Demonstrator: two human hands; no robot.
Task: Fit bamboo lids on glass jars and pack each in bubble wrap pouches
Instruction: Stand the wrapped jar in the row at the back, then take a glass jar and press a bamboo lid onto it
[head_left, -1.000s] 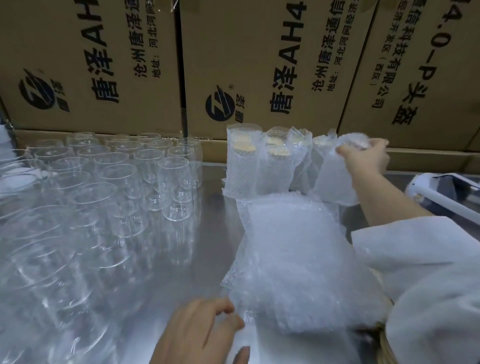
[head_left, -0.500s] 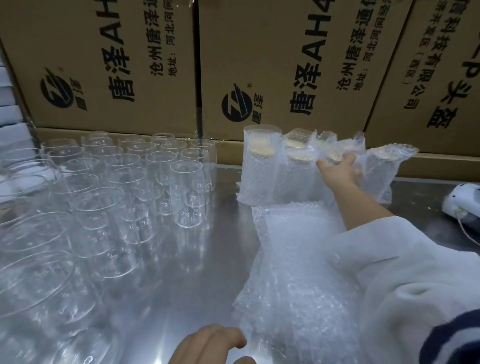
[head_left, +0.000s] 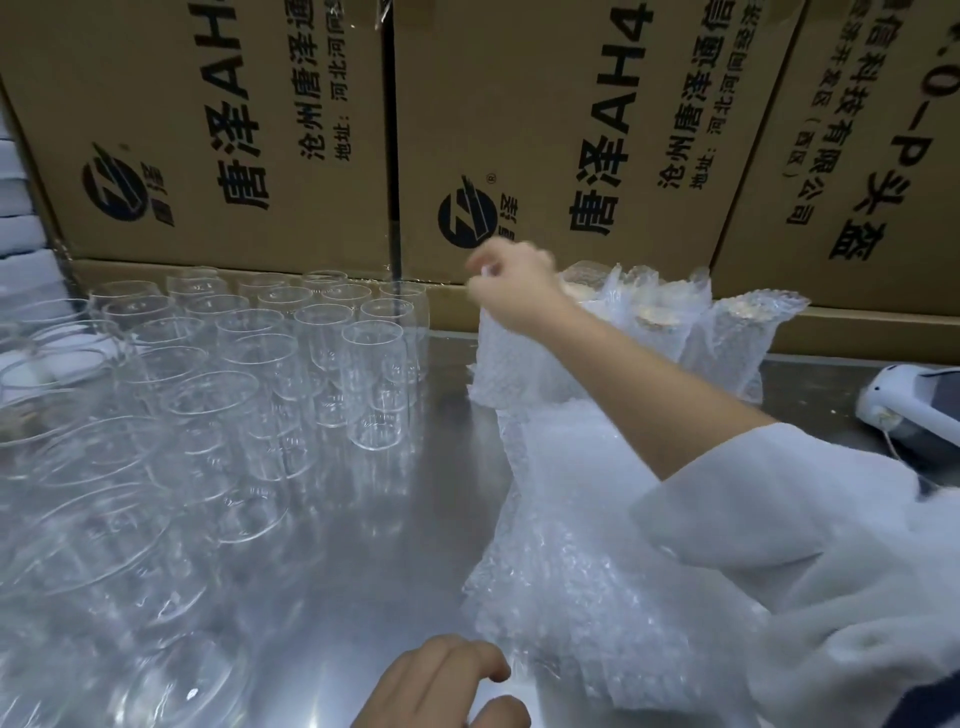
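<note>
Right hand (head_left: 511, 283): pinches the packed pouch (head_left: 498, 364) top at 12 o'clock, probably to close it.
Left hand (head_left: 441, 680): loosely curled and empty at 6 o'clock, beside the pouch stack (head_left: 571, 545).

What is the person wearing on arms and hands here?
No gloves on the right hand or left hand. The right arm wears a soft, off-white sleeve that ends partway up the forearm, with a dark navy patch at the frame's corner. No left sleeve shows.
</note>
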